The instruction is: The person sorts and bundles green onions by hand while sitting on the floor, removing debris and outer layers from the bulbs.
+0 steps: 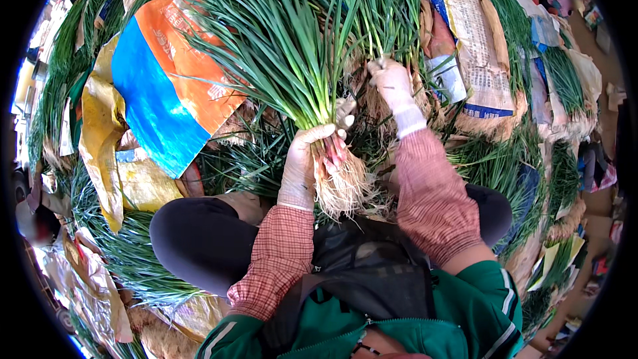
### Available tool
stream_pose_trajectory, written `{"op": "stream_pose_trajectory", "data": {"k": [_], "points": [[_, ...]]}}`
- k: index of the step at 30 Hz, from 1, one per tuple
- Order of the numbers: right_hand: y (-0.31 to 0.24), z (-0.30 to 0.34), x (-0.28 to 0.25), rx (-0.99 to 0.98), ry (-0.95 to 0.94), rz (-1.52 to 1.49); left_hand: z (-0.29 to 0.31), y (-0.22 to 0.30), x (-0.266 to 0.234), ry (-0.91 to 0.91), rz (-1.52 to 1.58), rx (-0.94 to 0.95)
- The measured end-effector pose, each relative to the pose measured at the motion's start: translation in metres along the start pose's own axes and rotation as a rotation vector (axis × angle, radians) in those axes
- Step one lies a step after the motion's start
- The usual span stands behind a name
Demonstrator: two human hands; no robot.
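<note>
My left hand (300, 159), in a pale glove, is closed round a thick bunch of green onion-like plants (282, 46). Their long leaves fan away to the upper left. Below the fist hang the reddish-white stem bases and a tangle of pale roots (342, 186). Farther off and to the right, my right hand (392, 83), also gloved, has its fingers closed at the stem bases of more such plants (382, 10). Exactly how many stems it grips is hidden. Checked sleeves cover both forearms.
An orange, blue and white sack (163, 93) lies to the left, by a yellow sack (103, 126). On the right is a printed white sack (475, 46) with blue edges. Loose leaves (239, 166) lie before my bent knees. More plant heaps (136, 252) surround me; people sit at the edges.
</note>
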State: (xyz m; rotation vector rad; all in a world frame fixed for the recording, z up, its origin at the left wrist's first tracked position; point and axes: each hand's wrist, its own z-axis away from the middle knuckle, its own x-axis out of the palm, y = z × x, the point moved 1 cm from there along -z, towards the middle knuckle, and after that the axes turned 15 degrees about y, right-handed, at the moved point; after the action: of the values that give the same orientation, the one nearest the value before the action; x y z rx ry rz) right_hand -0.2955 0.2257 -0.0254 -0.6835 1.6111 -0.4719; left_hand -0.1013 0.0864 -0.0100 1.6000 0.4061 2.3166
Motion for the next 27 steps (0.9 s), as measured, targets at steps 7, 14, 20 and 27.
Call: {"op": "stream_pose_trajectory", "data": {"k": [7, 14, 20, 27], "points": [[-0.033, 0.071, -0.04, -0.364, -0.153, 0.15, -0.001, 0.006, 0.003, 0.052, -0.005, 0.11], [-0.014, 0.125, -0.046, 0.091, -0.241, -0.35, 0.005, 0.002, 0.008, 0.127, -0.102, 0.145], [0.074, 0.122, -0.04, -0.665, -0.147, 0.334, 0.012, 0.005, 0.008, 0.136, 0.013, 0.221], [-0.014, 0.01, 0.0, -0.028, -0.084, -0.006, 0.003, 0.001, 0.003, -0.017, 0.0, 0.026]]}}
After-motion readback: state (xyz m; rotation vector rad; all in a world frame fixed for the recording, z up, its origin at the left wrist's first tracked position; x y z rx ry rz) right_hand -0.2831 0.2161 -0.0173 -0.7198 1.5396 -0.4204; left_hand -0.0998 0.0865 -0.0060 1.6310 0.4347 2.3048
